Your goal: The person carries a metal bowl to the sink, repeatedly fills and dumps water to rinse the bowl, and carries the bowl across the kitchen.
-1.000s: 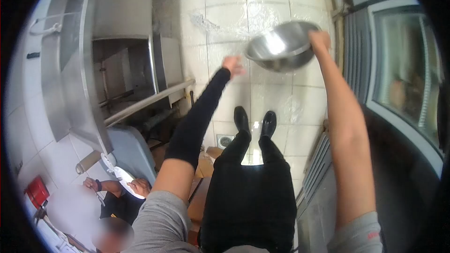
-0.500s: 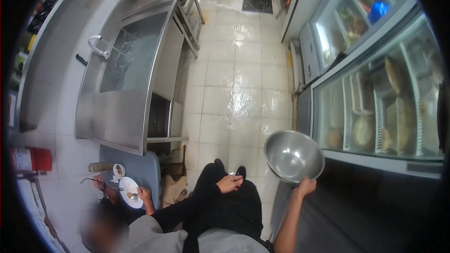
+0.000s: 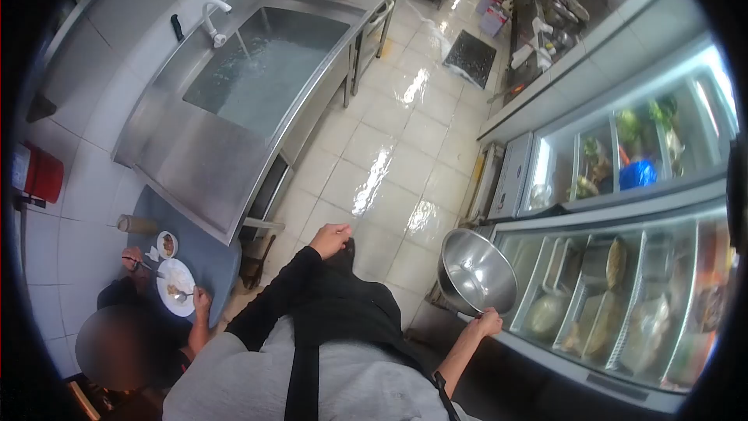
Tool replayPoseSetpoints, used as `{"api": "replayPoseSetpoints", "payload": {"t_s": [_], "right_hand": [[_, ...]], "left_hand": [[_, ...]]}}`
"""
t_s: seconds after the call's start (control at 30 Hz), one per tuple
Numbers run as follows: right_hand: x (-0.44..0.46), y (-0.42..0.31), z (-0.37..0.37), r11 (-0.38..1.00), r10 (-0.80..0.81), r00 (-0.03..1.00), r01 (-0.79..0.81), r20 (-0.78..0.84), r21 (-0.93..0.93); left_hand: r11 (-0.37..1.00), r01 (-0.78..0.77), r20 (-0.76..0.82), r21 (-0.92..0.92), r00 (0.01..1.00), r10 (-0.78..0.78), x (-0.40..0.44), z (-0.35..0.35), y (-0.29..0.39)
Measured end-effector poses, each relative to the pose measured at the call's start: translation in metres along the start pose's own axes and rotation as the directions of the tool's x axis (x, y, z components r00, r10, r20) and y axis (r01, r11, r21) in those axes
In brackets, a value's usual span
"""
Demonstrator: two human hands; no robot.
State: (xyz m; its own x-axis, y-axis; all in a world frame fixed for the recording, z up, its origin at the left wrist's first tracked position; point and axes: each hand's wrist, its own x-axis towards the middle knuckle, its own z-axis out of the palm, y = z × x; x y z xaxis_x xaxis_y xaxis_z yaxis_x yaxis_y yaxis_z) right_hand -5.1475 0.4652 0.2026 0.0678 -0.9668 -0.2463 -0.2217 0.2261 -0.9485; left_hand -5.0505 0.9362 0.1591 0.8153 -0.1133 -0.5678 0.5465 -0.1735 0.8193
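My right hand (image 3: 488,323) grips the rim of a steel bowl (image 3: 479,271) on the right, beside the glass-front fridge. The bowl's inside faces up and shows nothing but reflections. In front of my black apron (image 3: 343,308) is my left hand (image 3: 332,240), with its fingers drawn together and curled. Whether anything small lies in them is hidden. A black sleeve covers that forearm. The tiled floor (image 3: 366,140) beyond my hands is wet and shiny.
Water runs from a tap (image 3: 214,23) into a filled steel sink (image 3: 265,70) at the upper left. At the grey table (image 3: 214,253) a person eats from a white plate (image 3: 176,287). Glass-front fridges (image 3: 608,296) line the right. A dark mat (image 3: 470,58) lies ahead.
The view has swung up and turned right, showing more of the sink and kitchen. The bowl, still in my right hand, has come back from over the floor toward my right side. My left hand has drawn in.
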Motion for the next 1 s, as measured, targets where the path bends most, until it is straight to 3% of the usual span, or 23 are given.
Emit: {"api": "replayPoseSetpoints", "payload": {"t_s": [0.1, 0.17, 0.27, 0.37, 0.47, 0.53, 0.57, 0.7, 0.8, 0.83, 0.9, 1.0], "right_hand": [[-0.001, -0.037, 0.058, 0.995, -0.088, 0.995, 0.085, 0.057, 0.043], [0.000, -0.048, 0.095, 0.979, -0.184, 0.979, 0.175, 0.084, 0.108], [-0.029, -0.091, 0.151, 0.983, -0.185, 0.967, 0.179, 0.173, 0.047], [-0.033, -0.100, 0.219, 0.941, -0.338, 0.916, 0.331, 0.216, 0.067], [-0.068, -0.130, 0.295, 0.940, -0.341, 0.857, 0.317, 0.385, 0.129], [-0.061, -0.123, 0.351, 0.918, -0.332, 0.807, 0.396, 0.488, -0.030], [-0.082, -0.136, 0.378, 0.923, -0.347, 0.759, 0.381, 0.551, 0.055], [-0.155, -0.174, 0.495, 0.926, -0.339, 0.562, 0.341, 0.755, 0.163], [-0.222, -0.194, 0.583, 0.862, -0.397, 0.334, 0.454, 0.855, 0.223], [-0.253, -0.200, 0.609, 0.856, -0.421, 0.264, 0.432, 0.868, 0.285], [-0.317, -0.211, 0.658, 0.835, -0.477, 0.126, 0.374, 0.870, 0.404], [-0.421, -0.225, 0.708, 0.610, -0.676, -0.089, 0.490, 0.732, 0.623]], "left_hand": [[0.999, -0.017, -0.039, -0.039, 0.999, 0.016, 0.039, -0.013, 0.029], [0.999, 0.002, -0.005, 0.050, 1.000, -0.002, 0.064, -0.021, 0.052], [0.973, -0.044, 0.085, 0.225, 0.996, 0.026, 0.101, -0.026, 0.066], [0.840, -0.184, 0.097, 0.511, 0.983, 0.156, 0.118, -0.029, 0.089], [0.809, -0.204, 0.025, 0.551, 0.973, 0.228, 0.156, -0.037, 0.064], [0.816, -0.074, -0.012, 0.573, 0.995, 0.098, 0.171, -0.050, 0.066], [0.814, -0.013, -0.037, 0.581, 0.998, 0.043, 0.183, -0.057, 0.072], [0.913, 0.004, -0.248, 0.407, 0.963, 0.106, 0.207, -0.077, 0.098], [0.966, 0.041, -0.339, 0.257, 0.939, 0.050, 0.200, -0.098, 0.165], [0.964, -0.013, -0.408, 0.266, 0.905, 0.124, 0.207, -0.104, 0.163], [0.994, -0.063, -0.486, 0.084, 0.869, 0.096, 0.208, -0.115, 0.185], [0.978, -0.152, -0.537, -0.143, 0.842, 0.052, 0.217, -0.137, 0.203]]}}
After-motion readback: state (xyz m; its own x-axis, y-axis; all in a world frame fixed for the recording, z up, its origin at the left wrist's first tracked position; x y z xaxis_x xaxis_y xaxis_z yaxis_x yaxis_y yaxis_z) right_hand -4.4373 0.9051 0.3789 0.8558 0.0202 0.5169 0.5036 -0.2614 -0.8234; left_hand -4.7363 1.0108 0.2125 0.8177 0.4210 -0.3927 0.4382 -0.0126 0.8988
